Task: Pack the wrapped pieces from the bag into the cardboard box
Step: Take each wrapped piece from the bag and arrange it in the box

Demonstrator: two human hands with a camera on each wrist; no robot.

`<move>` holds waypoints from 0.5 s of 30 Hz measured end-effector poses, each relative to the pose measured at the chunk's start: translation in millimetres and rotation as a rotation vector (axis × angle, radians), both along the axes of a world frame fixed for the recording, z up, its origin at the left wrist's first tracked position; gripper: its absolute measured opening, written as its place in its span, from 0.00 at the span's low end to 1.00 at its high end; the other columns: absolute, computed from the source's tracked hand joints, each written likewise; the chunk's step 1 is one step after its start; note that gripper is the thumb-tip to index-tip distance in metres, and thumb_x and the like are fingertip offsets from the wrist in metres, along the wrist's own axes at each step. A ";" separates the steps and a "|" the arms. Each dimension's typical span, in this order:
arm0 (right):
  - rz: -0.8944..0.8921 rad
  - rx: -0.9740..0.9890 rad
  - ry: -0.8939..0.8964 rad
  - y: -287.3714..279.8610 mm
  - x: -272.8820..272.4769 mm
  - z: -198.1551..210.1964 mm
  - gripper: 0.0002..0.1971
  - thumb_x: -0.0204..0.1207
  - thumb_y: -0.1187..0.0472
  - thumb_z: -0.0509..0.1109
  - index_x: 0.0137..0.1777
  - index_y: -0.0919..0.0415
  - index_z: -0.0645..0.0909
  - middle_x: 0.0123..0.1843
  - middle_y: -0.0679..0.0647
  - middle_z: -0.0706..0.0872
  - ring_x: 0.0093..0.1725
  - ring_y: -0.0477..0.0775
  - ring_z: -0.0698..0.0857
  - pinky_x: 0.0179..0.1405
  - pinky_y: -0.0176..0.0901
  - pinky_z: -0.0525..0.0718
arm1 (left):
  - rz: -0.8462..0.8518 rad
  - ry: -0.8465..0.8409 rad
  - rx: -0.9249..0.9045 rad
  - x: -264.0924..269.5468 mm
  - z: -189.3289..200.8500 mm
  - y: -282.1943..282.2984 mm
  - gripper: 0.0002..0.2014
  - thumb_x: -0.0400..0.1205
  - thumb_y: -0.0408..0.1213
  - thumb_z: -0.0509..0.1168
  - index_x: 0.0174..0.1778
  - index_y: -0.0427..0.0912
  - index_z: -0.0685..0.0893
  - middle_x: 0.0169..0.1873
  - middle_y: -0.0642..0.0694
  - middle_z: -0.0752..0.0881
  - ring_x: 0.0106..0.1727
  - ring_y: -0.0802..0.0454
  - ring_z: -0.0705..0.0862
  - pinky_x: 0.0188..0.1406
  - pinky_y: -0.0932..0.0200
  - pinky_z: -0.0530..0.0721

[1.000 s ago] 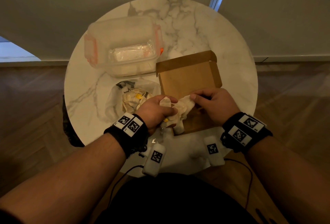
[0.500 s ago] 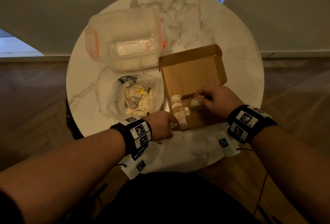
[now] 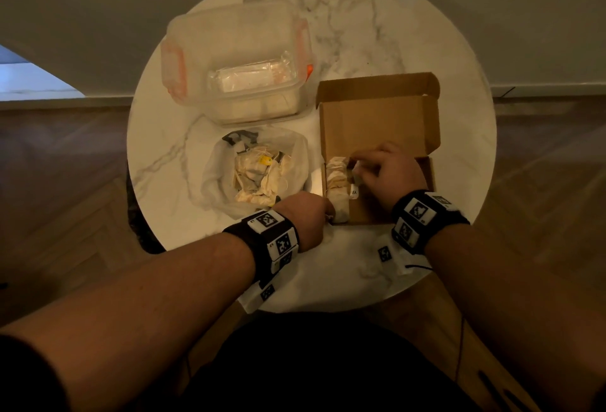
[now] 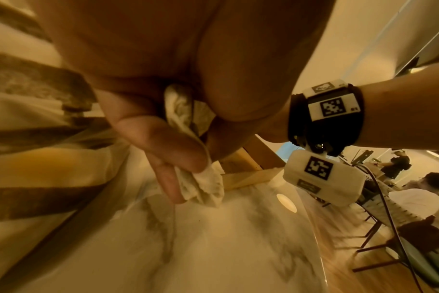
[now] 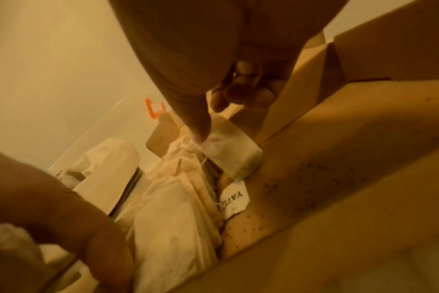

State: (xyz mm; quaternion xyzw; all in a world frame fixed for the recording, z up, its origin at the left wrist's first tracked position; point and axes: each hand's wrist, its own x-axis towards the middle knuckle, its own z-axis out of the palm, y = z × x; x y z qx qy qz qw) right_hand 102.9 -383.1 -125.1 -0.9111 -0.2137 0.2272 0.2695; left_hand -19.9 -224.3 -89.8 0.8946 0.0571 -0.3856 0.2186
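The open cardboard box (image 3: 380, 123) sits at the table's right. A row of pale wrapped pieces (image 3: 337, 182) lies along its left wall. Inside the box my right hand (image 3: 387, 172) pinches one wrapped piece (image 5: 231, 150) by its upper edge, just right of the row; a white tag (image 5: 234, 198) lies below it. At the box's near left corner my left hand (image 3: 308, 214) grips a crumpled wrapped piece (image 4: 188, 119) in curled fingers (image 4: 163, 138). The clear bag (image 3: 213, 182), left of the box, holds several more pieces (image 3: 259, 178).
A clear plastic container (image 3: 236, 60) with orange clips stands at the back left of the round marble table (image 3: 426, 34). The table's near edge is close to my wrists. Wooden floor surrounds the table.
A second ago both hands held a bundle of pieces over the box. That bundle now lies along the box's left wall, my left hand has drawn back to the near corner, and my right hand works inside.
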 end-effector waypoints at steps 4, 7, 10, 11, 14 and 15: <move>-0.183 0.019 -0.026 -15.2 -1.6 4.6 0.06 0.78 0.51 0.74 0.53 0.46 0.84 0.45 0.45 0.86 0.43 0.46 0.83 0.42 0.42 0.80 | 0.006 0.012 -0.010 2.4 -4.9 1.1 0.26 0.81 0.29 0.65 0.76 0.51 0.82 0.71 0.43 0.84 0.70 0.43 0.83 0.69 0.52 0.83; -0.095 -0.190 0.077 -27.4 -9.1 -1.4 0.05 0.79 0.51 0.72 0.46 0.46 0.89 0.43 0.49 0.90 0.41 0.51 0.85 0.41 0.43 0.82 | 0.009 0.017 -0.013 2.9 -6.8 1.4 0.25 0.82 0.28 0.64 0.76 0.49 0.83 0.72 0.43 0.84 0.71 0.44 0.83 0.66 0.55 0.81; 0.035 -0.260 0.157 -26.8 -17.5 -13.4 0.10 0.81 0.54 0.71 0.58 0.46 0.91 0.59 0.51 0.89 0.54 0.54 0.86 0.53 0.46 0.84 | 0.020 0.001 -0.024 3.5 -6.5 0.2 0.25 0.82 0.28 0.63 0.76 0.50 0.83 0.71 0.44 0.84 0.71 0.44 0.83 0.66 0.55 0.81; 0.046 -0.257 0.154 -23.8 -19.3 -15.9 0.13 0.82 0.55 0.70 0.63 0.47 0.90 0.64 0.51 0.87 0.59 0.56 0.85 0.59 0.48 0.84 | 0.023 -0.001 -0.024 3.5 -6.7 0.0 0.26 0.82 0.28 0.63 0.76 0.51 0.83 0.71 0.44 0.84 0.71 0.44 0.83 0.66 0.55 0.82; 0.043 -0.194 0.117 -13.6 -22.2 -19.1 0.18 0.83 0.58 0.68 0.72 0.46 0.85 0.75 0.50 0.81 0.69 0.58 0.81 0.69 0.49 0.79 | 0.023 -0.002 -0.020 3.0 -7.7 -0.3 0.26 0.82 0.28 0.63 0.76 0.52 0.82 0.71 0.44 0.84 0.71 0.44 0.83 0.66 0.54 0.82; 0.054 -0.161 0.105 -11.5 -23.2 -20.2 0.19 0.83 0.58 0.67 0.73 0.47 0.84 0.77 0.49 0.80 0.71 0.58 0.81 0.71 0.48 0.77 | 0.017 -0.001 -0.019 2.9 -8.2 -0.7 0.26 0.83 0.28 0.63 0.76 0.51 0.82 0.71 0.43 0.84 0.71 0.44 0.83 0.66 0.54 0.82</move>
